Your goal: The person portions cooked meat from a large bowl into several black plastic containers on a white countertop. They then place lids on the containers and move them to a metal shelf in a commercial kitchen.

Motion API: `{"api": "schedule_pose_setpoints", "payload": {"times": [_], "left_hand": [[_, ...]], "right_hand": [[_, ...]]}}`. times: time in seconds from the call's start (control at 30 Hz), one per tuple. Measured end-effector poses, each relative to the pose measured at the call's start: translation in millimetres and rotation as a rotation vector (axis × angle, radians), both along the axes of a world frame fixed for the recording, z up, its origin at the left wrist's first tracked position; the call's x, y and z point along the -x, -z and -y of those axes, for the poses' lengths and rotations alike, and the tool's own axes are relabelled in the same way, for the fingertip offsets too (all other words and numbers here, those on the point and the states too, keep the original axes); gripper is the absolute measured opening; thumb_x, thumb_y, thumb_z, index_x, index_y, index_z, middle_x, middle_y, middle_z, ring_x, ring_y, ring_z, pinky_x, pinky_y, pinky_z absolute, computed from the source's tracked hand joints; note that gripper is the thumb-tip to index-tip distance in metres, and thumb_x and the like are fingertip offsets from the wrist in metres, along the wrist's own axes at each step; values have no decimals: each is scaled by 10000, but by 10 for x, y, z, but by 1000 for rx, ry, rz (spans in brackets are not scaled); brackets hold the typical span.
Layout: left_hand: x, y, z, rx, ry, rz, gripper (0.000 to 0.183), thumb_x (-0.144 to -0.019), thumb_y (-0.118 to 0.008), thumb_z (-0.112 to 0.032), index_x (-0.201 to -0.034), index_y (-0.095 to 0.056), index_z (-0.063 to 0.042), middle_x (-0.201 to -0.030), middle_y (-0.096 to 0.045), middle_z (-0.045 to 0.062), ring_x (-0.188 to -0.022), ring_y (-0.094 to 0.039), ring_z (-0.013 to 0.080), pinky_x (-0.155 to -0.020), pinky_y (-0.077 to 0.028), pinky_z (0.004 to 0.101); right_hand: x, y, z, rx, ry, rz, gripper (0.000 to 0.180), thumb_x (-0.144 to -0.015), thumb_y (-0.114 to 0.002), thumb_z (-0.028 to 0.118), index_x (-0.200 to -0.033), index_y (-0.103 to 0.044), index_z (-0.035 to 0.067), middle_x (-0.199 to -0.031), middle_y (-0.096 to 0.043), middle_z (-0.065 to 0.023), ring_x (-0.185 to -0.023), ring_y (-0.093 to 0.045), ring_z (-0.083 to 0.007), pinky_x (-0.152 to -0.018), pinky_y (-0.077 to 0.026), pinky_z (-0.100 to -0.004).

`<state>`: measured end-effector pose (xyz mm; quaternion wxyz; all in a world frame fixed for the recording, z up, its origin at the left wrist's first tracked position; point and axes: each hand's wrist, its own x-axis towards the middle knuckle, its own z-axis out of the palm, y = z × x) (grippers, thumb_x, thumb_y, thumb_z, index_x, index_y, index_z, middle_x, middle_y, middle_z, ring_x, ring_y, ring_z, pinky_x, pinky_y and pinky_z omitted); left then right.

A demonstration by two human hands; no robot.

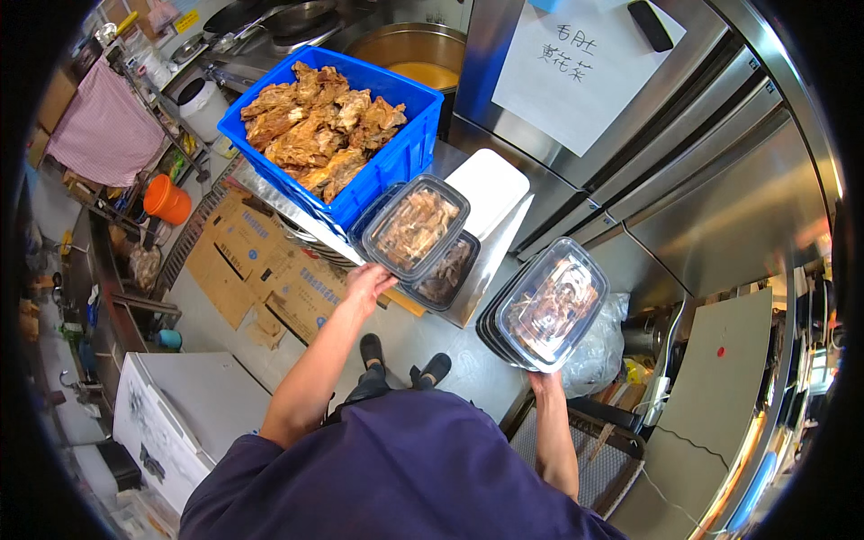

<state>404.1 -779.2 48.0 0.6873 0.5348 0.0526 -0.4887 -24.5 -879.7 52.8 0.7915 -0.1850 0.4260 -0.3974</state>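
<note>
My left hand (368, 282) grips the near edge of a lidded plastic food container (416, 229) holding brown shredded food, perhaps meat. Partly beneath it, on the steel table, is another black-based container (445, 273) with darker contents. Over to the right, my right hand (545, 382) supports a stack of black-based containers (543, 307) from below. The top one has a clear, shiny lid over brown food. Most of that hand's fingers are hidden under the stack. A blue plastic crate (405, 145) beyond my left hand is heaped with brown cooked-looking meat pieces (324, 128).
A white plastic box (489, 182) rests on the steel table (482, 283). Stainless refrigerator doors (675, 175) rise at the right, bearing a handwritten paper sheet (574, 74). Behind the crate stands a large pot (418, 54) of brownish liquid. Flattened cardboard (263, 260) covers floor at the left.
</note>
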Motion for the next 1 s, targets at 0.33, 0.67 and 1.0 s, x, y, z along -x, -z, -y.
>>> {"api": "schedule_pose_setpoints", "payload": {"times": [0.33, 0.67, 1.0], "left_hand": [[936, 255, 3, -41, -38, -127, 213, -878, -702, -65, -980, -534, 17, -971, -678, 156, -870, -706, 262, -793, -616, 366], [673, 512, -310, -128, 26, -56, 313, -909, -583, -102, -1177, -532, 51, -1101, -614, 163, -1051, -632, 289, -892, -577, 430], [184, 1468, 46, -55, 312, -118, 432, -902, -636, -69, -1254, -421, 59, -1202, -590, 190, -1114, -625, 337, -968, -542, 495]], "right_hand": [[124, 35, 19, 58, -12, 21, 463, -1013, -500, 316, -1395, -465, 57, -1378, -541, -93, -1238, -548, -261, -1049, -469, -422], [283, 126, 69, 37, -17, 24, 485, -1017, -510, 279, -1419, -432, 18, -1366, -547, -116, -1211, -575, -260, -1015, -511, -414], [434, 249, 164, -4, -29, -40, 479, -1016, -513, 267, -1414, -436, 11, -1353, -555, -121, -1192, -587, -257, -998, -523, -408]]}}
